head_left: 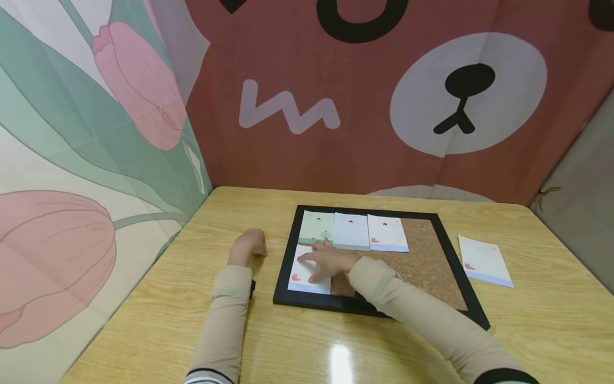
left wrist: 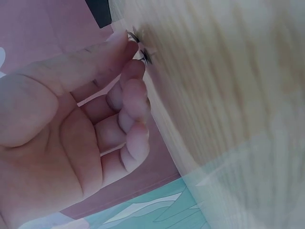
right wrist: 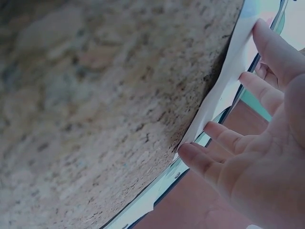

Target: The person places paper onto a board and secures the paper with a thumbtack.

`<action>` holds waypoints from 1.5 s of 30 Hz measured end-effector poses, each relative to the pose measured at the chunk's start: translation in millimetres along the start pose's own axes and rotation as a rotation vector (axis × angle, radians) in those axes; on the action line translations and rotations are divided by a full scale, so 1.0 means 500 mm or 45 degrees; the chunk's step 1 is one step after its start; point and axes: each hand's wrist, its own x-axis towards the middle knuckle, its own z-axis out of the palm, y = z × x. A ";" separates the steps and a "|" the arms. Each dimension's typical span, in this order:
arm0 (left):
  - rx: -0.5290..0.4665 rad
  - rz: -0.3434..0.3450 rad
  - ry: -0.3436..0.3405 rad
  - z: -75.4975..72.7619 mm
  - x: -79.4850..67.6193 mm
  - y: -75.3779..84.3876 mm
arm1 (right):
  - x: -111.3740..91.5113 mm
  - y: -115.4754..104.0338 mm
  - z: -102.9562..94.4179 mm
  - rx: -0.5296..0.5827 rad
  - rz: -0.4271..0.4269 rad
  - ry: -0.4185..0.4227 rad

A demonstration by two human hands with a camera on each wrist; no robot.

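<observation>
Beside the corkboard's left edge, my left hand (head_left: 248, 244) is low at the tabletop. Its thumb and index fingertips come together at a small metal thumbtack (left wrist: 134, 36); a second thumbtack (left wrist: 146, 57) is close by the middle fingertip. With its fingers spread, my right hand (head_left: 331, 260) presses a white note sheet (head_left: 302, 282) onto the lower left of the black-framed corkboard (head_left: 417, 266). In the right wrist view, the fingertips touch the sheet (right wrist: 224, 90), which bows slightly off the cork.
Along the board's top, a green note (head_left: 314, 224), a bluish note (head_left: 352, 234) and a white note (head_left: 388, 234) each carry a tack. Another white sheet (head_left: 485, 261) lies on the table (head_left: 551, 309) right of the board. Printed cloth (head_left: 288, 160) hangs behind.
</observation>
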 end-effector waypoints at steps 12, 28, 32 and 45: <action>-0.130 -0.024 0.121 -0.002 -0.002 0.010 | -0.003 0.001 0.001 0.038 -0.016 0.021; -0.410 0.038 0.284 -0.004 -0.019 0.029 | 0.013 0.027 0.007 0.043 -0.097 0.077; -0.463 0.039 0.287 -0.006 -0.021 0.034 | 0.012 0.027 0.003 0.062 -0.081 0.081; -0.591 0.053 0.306 -0.007 -0.020 0.038 | 0.011 0.027 0.002 0.091 0.011 0.126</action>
